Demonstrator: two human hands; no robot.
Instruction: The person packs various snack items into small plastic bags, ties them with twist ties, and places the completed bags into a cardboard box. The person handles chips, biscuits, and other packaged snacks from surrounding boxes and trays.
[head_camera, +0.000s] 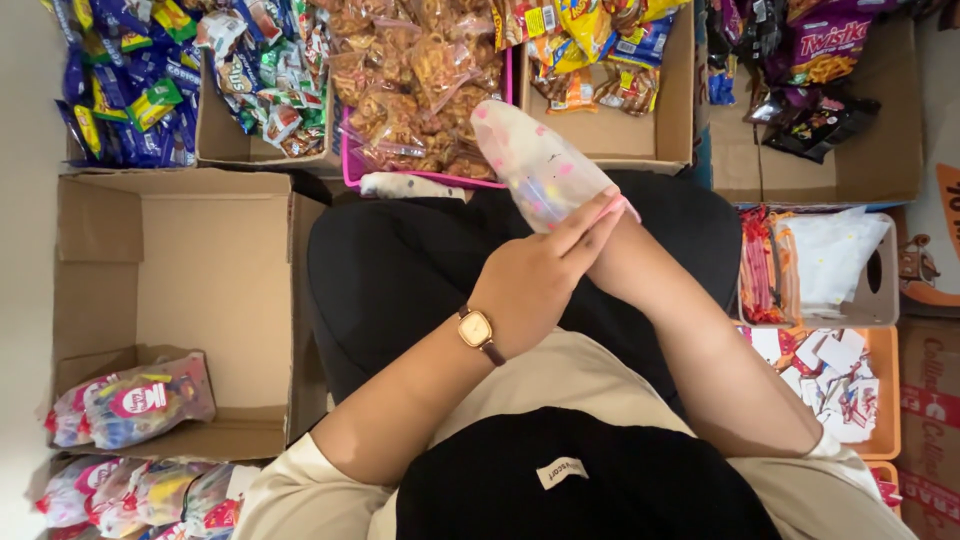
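Wearing a watch (476, 329), the left hand (535, 280) is pinching the pink rim of a clear bag (540, 165) — speckled pink and yellow, hovering above the lap. Inside it, the right hand (612, 250) is sitting hidden — its grip I cannot tell.

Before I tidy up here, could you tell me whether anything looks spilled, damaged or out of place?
Nothing looks spilled or torn. One oddity: the right hand is inside a clear spotted bag, worn like a glove, with the left hand at its wrist. The large box holds only one filled packet.
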